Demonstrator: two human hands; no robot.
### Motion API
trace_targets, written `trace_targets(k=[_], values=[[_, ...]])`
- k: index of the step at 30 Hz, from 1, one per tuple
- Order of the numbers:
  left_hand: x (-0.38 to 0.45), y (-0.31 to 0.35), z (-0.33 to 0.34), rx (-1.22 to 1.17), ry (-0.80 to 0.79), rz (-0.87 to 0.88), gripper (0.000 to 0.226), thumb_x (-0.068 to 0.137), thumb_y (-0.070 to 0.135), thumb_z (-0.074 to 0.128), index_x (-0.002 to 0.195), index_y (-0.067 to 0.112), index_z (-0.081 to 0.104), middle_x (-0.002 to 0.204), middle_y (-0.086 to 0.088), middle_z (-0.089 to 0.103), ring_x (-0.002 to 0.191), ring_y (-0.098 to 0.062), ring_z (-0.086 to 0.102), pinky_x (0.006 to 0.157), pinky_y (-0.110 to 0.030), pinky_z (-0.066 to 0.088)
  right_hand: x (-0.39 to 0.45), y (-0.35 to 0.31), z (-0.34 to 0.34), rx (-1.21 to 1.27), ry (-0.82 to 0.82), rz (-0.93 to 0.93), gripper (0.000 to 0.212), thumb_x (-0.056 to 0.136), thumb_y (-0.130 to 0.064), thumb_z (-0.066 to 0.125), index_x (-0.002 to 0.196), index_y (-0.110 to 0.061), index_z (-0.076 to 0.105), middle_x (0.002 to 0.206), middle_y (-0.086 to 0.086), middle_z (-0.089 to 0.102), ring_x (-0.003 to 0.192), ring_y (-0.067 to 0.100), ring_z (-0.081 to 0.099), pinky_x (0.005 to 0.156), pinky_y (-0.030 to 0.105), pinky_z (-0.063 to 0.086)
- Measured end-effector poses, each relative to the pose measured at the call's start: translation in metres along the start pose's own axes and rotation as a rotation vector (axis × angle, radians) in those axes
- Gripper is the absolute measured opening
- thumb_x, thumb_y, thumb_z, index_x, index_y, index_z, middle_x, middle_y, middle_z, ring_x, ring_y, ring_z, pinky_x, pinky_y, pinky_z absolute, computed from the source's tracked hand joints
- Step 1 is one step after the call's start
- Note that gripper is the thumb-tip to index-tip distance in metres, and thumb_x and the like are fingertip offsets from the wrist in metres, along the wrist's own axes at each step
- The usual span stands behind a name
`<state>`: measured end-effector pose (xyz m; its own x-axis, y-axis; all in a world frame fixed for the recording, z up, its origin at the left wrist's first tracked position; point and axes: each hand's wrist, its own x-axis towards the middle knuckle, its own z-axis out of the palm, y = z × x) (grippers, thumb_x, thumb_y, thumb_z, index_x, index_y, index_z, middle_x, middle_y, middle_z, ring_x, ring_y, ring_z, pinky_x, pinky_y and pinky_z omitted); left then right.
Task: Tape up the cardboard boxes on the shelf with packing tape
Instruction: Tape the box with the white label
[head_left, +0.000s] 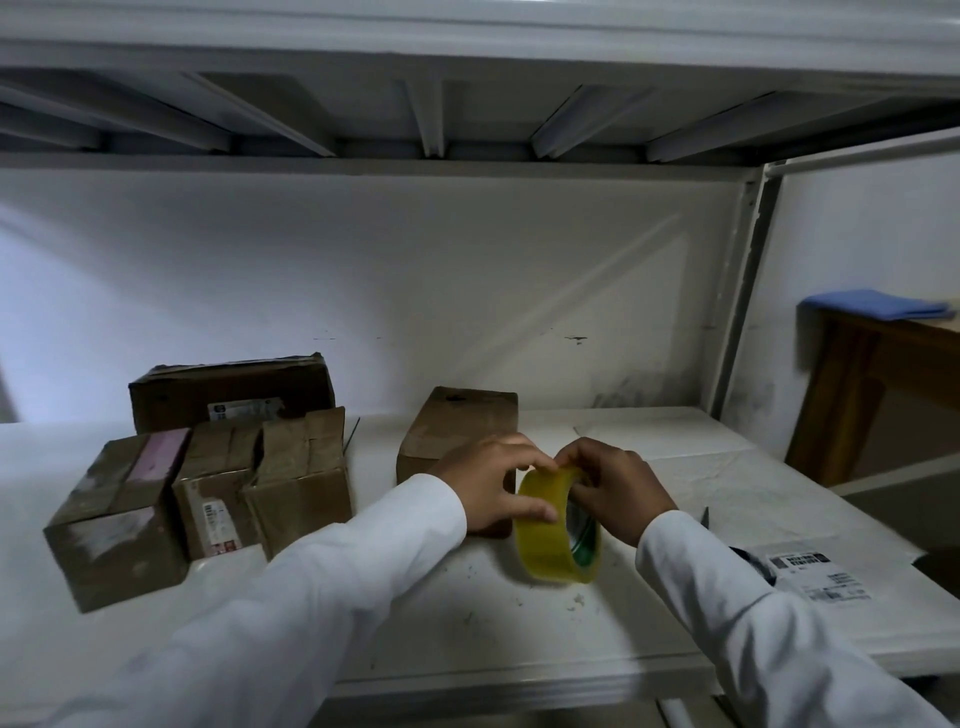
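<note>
Shelf (675, 467) right half bare back to the wall, open for a hand. Left blocked by a box cluster (208, 483) with a larger box (234, 395) behind. Center box (457, 431) leaves a gap between. Upper shelf (467, 104) caps headroom.

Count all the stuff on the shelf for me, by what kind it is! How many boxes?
Cardboard boxes: 5 (back left, pink-taped one, middle, open-flapped, one behind the hands)
Roll of yellowish packing tape: 1, held by left hand and right hand
Printed label sheet: 1
Total: 7
</note>
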<state>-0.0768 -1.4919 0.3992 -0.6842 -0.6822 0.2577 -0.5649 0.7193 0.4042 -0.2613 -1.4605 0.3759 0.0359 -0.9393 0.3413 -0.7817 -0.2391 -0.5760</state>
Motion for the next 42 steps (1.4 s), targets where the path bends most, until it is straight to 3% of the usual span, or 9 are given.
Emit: trace_targets(k=[6,12,18,24,28,30,33,38,42], values=[[-0.002,0.001,0.01,-0.113,-0.063,-0.093,0.04,0.07,0.032,0.082,0.097,0.034,0.052,0.09,0.016,0.045,0.088,-0.014,0.05,0.085,-0.038,0.051,0.0,0.0,0.01,0.028,0.021,-0.011,0.036,0.073,-0.003,0.069,0.078,-0.037,0.058,0.077,-0.009,0.063,0.074,0.013,0.058,0.067,0.019,0.045],[-0.004,-0.002,0.026,-0.135,-0.119,-0.096,0.05,0.074,0.027,0.079,0.117,0.022,0.053,0.109,0.011,0.039,0.1,-0.013,0.044,0.089,-0.028,0.046,-0.003,0.007,0.029,0.041,-0.006,-0.02,0.042,0.073,-0.004,0.067,0.07,-0.043,0.05,0.068,-0.014,0.056,0.066,0.009,0.051,0.063,0.024,0.042],[0.001,0.006,0.021,0.072,-0.095,-0.126,0.051,0.073,0.04,0.078,0.114,0.024,0.052,0.103,0.013,0.042,0.085,-0.008,0.042,0.069,-0.021,0.034,0.002,0.009,0.039,0.045,0.009,0.006,0.046,0.073,0.004,0.059,0.066,-0.039,0.044,0.063,-0.013,0.05,0.065,0.014,0.046,0.057,0.022,0.037],[-0.006,0.007,0.026,0.191,-0.05,-0.015,0.025,0.083,0.044,0.067,0.094,0.023,0.059,0.097,0.013,0.044,0.087,-0.009,0.043,0.072,-0.024,0.033,0.003,0.017,0.044,0.106,0.0,0.094,0.039,0.081,0.001,0.058,0.085,-0.038,0.055,0.096,-0.002,0.064,0.091,0.019,0.058,0.079,0.029,0.048],[-0.01,-0.004,0.036,0.016,0.054,-0.106,0.019,0.084,0.038,0.068,0.088,0.025,0.055,0.093,0.011,0.043,0.083,-0.01,0.043,0.07,-0.025,0.038,0.001,0.012,0.043,0.187,0.101,0.252,0.029,0.087,-0.019,0.064,0.113,-0.016,0.052,0.112,0.004,0.05,0.105,0.02,0.053,0.087,0.028,0.044],[-0.011,-0.008,0.038,-0.177,0.096,-0.2,0.027,0.081,0.03,0.073,0.099,0.024,0.053,0.089,0.009,0.044,0.078,-0.011,0.043,0.067,-0.022,0.037,-0.002,0.005,0.037,0.269,-0.007,0.301,0.017,0.092,-0.03,0.058,0.097,-0.014,0.057,0.096,0.003,0.059,0.092,0.022,0.057,0.07,0.025,0.043],[-0.012,-0.011,0.036,-0.233,0.136,-0.237,0.038,0.08,0.023,0.074,0.115,0.017,0.059,0.094,0.008,0.046,0.079,-0.009,0.043,0.068,-0.015,0.038,-0.01,-0.005,0.039,0.231,-0.327,0.269,0.044,0.1,-0.043,0.033,0.098,-0.016,0.067,0.101,0.005,0.064,0.092,0.019,0.058,0.075,0.027,0.041],[-0.02,-0.013,0.038,-0.228,0.228,-0.204,0.039,0.082,0.019,0.072,0.12,0.011,0.066,0.112,-0.002,0.057,0.089,-0.015,0.052,0.085,-0.021,0.045,-0.016,-0.014,0.046,0.227,-0.325,0.214,0.041,0.102,-0.04,0.021,0.092,-0.031,0.06,0.107,0.001,0.056,0.099,0.014,0.05,0.081,0.021,0.031],[-0.025,-0.021,0.04,-0.22,0.298,-0.184,0.029,0.085,0.016,0.069,0.114,0.011,0.069,0.109,-0.004,0.062,0.092,-0.015,0.055,0.075,-0.004,0.039,-0.018,-0.016,0.046,0.198,-0.345,0.178,0.037,0.102,-0.039,0.021,0.096,-0.027,0.055,0.104,0.0,0.055,0.094,0.014,0.049,0.069,0.011,0.035]])
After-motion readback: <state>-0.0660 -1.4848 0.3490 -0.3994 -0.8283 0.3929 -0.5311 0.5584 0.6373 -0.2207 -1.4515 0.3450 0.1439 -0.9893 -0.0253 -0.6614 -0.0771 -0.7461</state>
